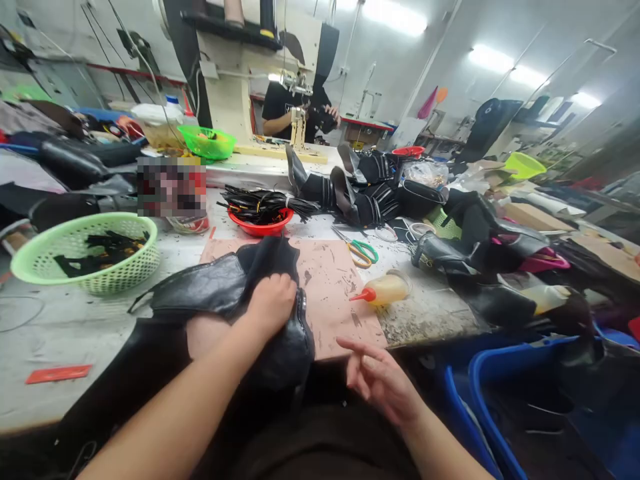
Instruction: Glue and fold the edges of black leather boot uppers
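A black leather piece (200, 291), shiny and folded, lies over the front edge of the pinkish board (330, 293). My left hand (273, 303) is closed on its upper part, knuckles up. To the right, my right hand (377, 377) hovers past the board's front edge, index finger stretched out and the others loosely bent, holding nothing. A glue bottle with a red nozzle (387, 291) lies on its side at the board's right edge. Behind it are scissors with green and orange handles (364, 253).
A pale green basket (95, 273) with black strips stands at left, a red bowl (263, 227) of black strips behind the board. Black boots (367, 203) lie at back right, blue bins (520, 353) at lower right. A person (280, 110) works beyond the sewing machine (227, 87).
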Tool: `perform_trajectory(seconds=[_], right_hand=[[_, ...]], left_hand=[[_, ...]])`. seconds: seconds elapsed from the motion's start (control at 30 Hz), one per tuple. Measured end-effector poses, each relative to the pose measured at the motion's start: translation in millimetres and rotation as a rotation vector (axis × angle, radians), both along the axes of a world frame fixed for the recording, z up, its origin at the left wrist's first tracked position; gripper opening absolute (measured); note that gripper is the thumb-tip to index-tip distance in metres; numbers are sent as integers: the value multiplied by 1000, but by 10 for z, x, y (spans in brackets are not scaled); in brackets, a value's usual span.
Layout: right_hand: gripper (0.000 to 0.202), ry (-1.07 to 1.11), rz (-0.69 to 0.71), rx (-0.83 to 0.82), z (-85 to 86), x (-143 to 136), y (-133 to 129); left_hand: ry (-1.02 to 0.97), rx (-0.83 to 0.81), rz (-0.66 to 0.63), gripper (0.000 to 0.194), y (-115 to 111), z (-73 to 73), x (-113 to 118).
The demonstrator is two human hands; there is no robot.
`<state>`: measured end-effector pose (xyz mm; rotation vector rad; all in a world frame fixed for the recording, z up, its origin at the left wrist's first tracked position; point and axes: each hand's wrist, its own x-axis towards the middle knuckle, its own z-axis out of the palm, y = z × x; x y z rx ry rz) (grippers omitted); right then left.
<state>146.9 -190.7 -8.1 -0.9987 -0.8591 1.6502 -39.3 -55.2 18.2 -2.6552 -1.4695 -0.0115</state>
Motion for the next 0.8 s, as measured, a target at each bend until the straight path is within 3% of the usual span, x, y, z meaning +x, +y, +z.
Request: perform_trajectory(seconds=[0.13,0.2,0.3,0.33,0.43,0.5,0.6,0.7,0.8], right_hand=[[39,-162,-60,89,45,81,-12],[40,-240,-84,114,40,129,-67],[39,-352,-181,104,4,206,-144],[38,-386,-215,97,-16,230,-157],[44,-472,-209,95,-107,277,-151],[54,-553,-185,90,-211,281,-129],[75,-784,-85,94,-425,295,-103],[82,-1059,135,136,-566,364,-90],[61,-1189,231,166,-412,393,-116]], left_hand=[[58,-83,-41,20,-382,181,-97],[76,-133,-91,34,-644,174,-266],[123,-217,-111,84,-1002,-16,-620],[115,-186,-116,90,-1095,-112,-742],[51,43,-104,69,-1281,-371,-1049],[-37,161,-101,63,-1339,-419,-1169],[-305,145,27,53,-1355,-197,-1206],[-624,-23,327,36,-1310,271,-1177],[-870,-157,533,45,-1237,684,-1172]])
